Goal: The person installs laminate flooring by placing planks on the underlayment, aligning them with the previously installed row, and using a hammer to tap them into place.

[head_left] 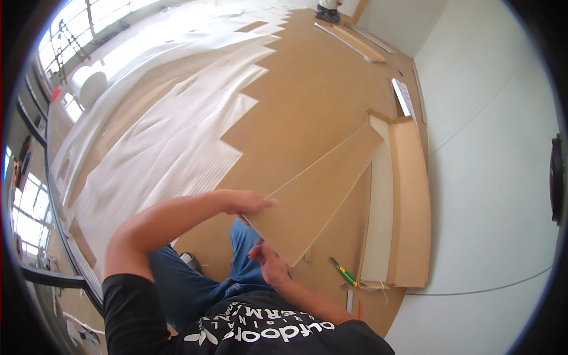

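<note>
A long tan floor plank (313, 192) with pale edges slants up and away to the right, its near end in front of my lap. My left hand (251, 203) grips it at the near left corner, fingers over the top face. At the plank's near short edge, my right hand (272, 265) has its fingers curled up against the edge; part of this grip is hard to make out. The plank's far end reaches an open long cardboard box (409, 236), which has a pale surface inside.
Tan planks form a floor (313, 83) with a stepped left edge along wrinkled white underlay (177, 142). A green-and-yellow utility knife (343, 272) and a red pencil (360, 309) lie at the right. A pale wall (485, 177) bounds that side; another person (328, 12) is far off.
</note>
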The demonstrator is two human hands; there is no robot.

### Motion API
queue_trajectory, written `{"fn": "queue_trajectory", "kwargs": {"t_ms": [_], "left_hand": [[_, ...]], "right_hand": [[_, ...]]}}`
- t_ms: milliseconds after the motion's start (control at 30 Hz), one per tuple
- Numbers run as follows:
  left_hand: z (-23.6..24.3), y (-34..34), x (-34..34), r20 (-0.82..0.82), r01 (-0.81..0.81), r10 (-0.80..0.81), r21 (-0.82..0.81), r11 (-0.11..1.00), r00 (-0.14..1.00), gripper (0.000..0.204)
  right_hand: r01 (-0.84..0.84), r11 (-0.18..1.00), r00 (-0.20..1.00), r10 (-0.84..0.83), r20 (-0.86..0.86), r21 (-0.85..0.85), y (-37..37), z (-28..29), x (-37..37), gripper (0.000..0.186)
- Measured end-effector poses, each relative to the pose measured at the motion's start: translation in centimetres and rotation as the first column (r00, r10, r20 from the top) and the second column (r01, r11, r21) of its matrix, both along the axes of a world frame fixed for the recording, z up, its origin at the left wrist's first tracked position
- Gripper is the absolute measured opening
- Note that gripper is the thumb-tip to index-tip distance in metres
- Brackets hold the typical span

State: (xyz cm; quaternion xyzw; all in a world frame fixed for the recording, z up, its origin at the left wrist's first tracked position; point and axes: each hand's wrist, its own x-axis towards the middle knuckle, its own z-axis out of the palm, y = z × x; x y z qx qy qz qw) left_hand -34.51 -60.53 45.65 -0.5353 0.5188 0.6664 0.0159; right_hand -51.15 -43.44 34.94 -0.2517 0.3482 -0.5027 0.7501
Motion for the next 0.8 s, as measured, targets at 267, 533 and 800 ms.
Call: {"fn": "queue_trajectory", "kwargs": {"t_ms": [267,533,800], "left_hand": [[1.5,0.6,4.4,0.302,0.366,-0.222,-0.604,0.708,0.927,0.066],[13.0,9.2,8.4,0.528,0.599,-0.284,-0.677,0.427,0.800,0.039],[11.5,16.5,20.5,0.638,0.596,-0.130,-0.601,0.533,0.759,0.032]], "right_hand": [[-0.032,0.988,0.954,-0.014,0.300,0.148,-13.3,-14.3,-16.4,0.057],[0.231,0.917,0.908,-0.323,0.265,0.326,-27.9,-10.4,-13.9,0.078],[0.186,0.982,0.825,-0.140,0.547,-0.031,-24.3,1.4,-5.5,0.059]]}}
